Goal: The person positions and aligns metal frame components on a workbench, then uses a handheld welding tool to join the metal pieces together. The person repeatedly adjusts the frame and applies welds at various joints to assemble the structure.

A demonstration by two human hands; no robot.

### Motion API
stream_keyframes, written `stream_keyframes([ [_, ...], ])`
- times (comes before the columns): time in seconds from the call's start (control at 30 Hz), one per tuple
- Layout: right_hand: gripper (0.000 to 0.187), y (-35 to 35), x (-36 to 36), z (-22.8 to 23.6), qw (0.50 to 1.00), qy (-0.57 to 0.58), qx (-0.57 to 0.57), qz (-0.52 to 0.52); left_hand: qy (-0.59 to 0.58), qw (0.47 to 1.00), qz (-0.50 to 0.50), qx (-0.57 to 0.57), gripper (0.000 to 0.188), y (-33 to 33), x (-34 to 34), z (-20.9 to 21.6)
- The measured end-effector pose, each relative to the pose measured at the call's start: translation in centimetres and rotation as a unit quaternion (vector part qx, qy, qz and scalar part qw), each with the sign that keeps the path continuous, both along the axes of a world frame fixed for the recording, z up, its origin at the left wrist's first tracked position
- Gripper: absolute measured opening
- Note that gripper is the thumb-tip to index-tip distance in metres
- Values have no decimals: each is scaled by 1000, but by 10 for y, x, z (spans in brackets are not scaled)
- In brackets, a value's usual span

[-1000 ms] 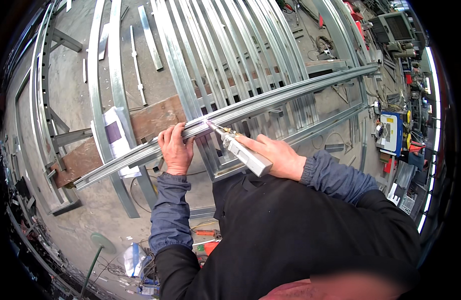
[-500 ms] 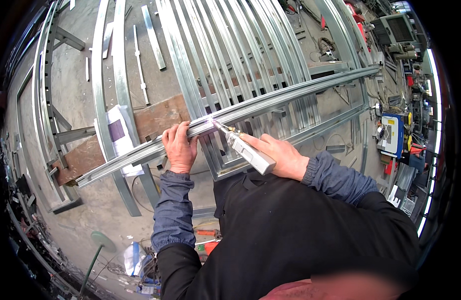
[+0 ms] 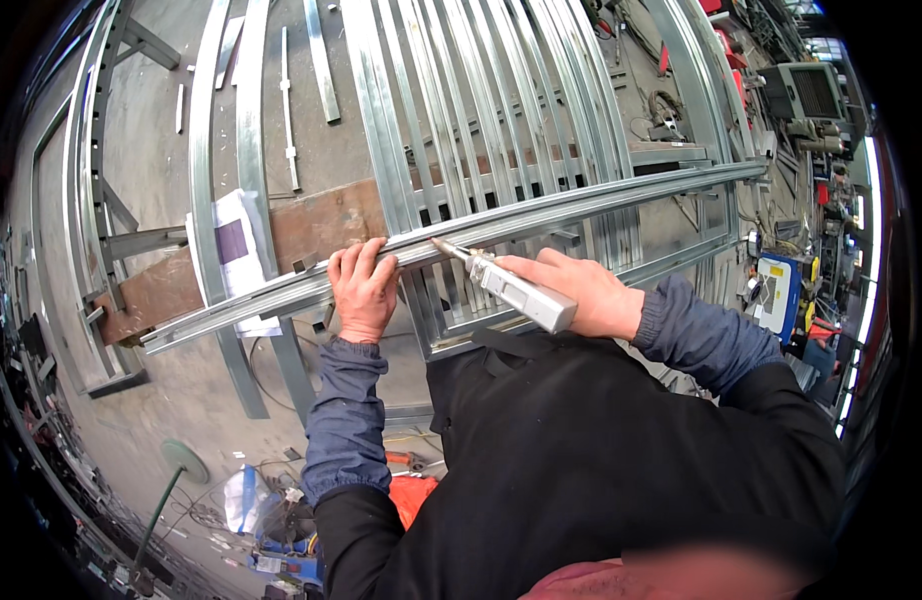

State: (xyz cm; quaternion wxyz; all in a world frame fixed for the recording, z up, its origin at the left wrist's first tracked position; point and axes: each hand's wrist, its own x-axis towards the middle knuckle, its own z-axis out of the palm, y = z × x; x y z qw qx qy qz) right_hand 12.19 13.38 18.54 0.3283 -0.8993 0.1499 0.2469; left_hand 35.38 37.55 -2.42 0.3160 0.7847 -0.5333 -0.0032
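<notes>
My left hand (image 3: 363, 292) grips a long silvery metal rail (image 3: 581, 208), fingers curled over its far edge. The rail runs slantwise across a set of parallel galvanized metal bars (image 3: 481, 110). In my right hand (image 3: 591, 292) is a grey hand-held welding gun (image 3: 526, 298) with a thin pointed nozzle. Its tip is at the rail, a little to the right of my left fingers, with no glow showing; whether it touches the metal I cannot tell. Beneath the rail on the left lies a brown rusty flat beam (image 3: 326, 228).
White paper sheets (image 3: 243, 240) hang by the left bars. More metal frame pieces (image 3: 91, 150) stand farther left. A green round-based stand (image 3: 184, 460) and an orange item (image 3: 413, 498) are on the near floor. A blue and white machine (image 3: 778, 292) stands at the right.
The bright light at the gun's tip has gone out. My right hand and the gun have shifted slightly right along the rail. My left hand keeps its hold on the rail.
</notes>
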Motion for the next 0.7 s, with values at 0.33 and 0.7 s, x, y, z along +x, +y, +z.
stream_keyframes([
  [0.33,83,9,-9,-10,999,-6,-28,29,8,1000,7,-4,36,0,2,-1],
  [0.7,84,11,-11,-3,1000,15,-10,1,32,999,9,-10,39,-3,1,2],
])
